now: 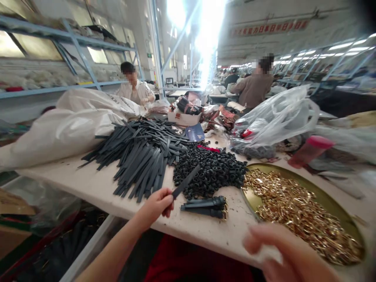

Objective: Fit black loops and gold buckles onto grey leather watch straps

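Observation:
My left hand (160, 203) is closed on the end of a dark strap (187, 181), pinched between thumb and fingers. The strap points up and right across a heap of small black loops (213, 168). A pile of loose dark straps (141, 160) lies behind and to the left of that hand. Just right of it is a small stack of straps with gold buckles (204, 206) on their ends. My right hand (284, 246) is smeared by motion at the table's front edge, near a gold oval tray (335, 207) of gold buckles (293, 211); its grip is unclear.
White sacks (73, 125) line the table's left side. Toward the back are a box (183, 118), a blue card (195, 132) and clear plastic bags (276, 117). A pink-lidded container (311, 150) stands behind the tray. Two people (135, 88) work beyond the table.

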Demonstrator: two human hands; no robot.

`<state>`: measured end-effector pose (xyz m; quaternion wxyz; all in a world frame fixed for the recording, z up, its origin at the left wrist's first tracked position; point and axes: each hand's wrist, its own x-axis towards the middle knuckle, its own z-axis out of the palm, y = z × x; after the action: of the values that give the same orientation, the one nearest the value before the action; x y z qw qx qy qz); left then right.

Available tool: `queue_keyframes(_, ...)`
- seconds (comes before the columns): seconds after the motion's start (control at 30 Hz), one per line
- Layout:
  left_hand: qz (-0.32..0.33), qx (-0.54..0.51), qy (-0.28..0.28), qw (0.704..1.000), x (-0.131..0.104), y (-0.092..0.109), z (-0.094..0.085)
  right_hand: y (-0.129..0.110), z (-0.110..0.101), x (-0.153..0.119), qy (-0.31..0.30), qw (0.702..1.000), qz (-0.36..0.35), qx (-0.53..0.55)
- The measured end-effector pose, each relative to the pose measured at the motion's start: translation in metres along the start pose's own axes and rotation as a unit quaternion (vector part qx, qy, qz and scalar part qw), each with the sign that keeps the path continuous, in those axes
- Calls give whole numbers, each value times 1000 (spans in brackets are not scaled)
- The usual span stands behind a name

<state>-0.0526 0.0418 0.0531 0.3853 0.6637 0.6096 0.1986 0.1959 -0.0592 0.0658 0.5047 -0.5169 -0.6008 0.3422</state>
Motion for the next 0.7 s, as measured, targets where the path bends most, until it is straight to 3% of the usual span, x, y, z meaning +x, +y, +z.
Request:
queue_keyframes(0.07,0,-248,-116,962,-38,3,16,2,2,16,42,998,38,-8)
queue_keyframes(0.1,-23,-311,-171,935,-53,4,24,5,3,21,61,996,67,-2)
queue_keyframes(0.2,-98,-387,-270,876,-79,11,45,16,6,26,53,990,130,33)
queue_keyframes(0.3,-129,-417,-333,836,-80,27,64,28,16,19,25,986,158,42)
queue_keyframes(0.43,-144,-486,-319,801,-63,50,85,53,21,24,-29,983,174,43)
queue_keyframes(0.53,-164,-507,-271,801,-50,57,93,84,6,50,1,984,111,-137)
queue_keyframes(0.7,-199,-525,-233,794,-32,51,96,132,-21,109,23,942,48,-331)
